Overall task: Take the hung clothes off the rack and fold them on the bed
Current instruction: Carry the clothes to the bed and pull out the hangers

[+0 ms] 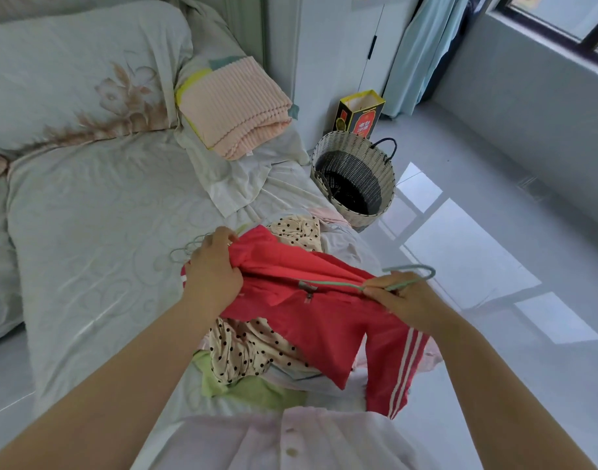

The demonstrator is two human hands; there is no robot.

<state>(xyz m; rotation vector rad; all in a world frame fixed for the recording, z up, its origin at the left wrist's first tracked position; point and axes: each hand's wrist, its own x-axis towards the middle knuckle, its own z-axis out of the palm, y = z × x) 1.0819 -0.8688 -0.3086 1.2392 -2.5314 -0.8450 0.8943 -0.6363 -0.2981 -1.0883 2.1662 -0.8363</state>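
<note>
A red jacket [311, 320] with white sleeve stripes lies on top of a heap of clothes at the bed's right edge. My left hand [214, 273] grips the jacket's left shoulder. My right hand [404, 298] pinches a thin green wire hanger [409, 276], whose hook sticks out to the right and whose wire runs into the jacket's collar. Under the jacket lie a cream polka-dot garment [246, 351] and a light green one [246, 390]. Several bare wire hangers [185, 249] rest on the bed [104, 232] behind my left hand.
A folded pink blanket [236, 106] and a floral pillow [73, 76] lie at the head of the bed. On the glossy floor to the right stand a woven basket [355, 178] and a dark gift bag [358, 113]. A white wardrobe and blue curtain stand behind.
</note>
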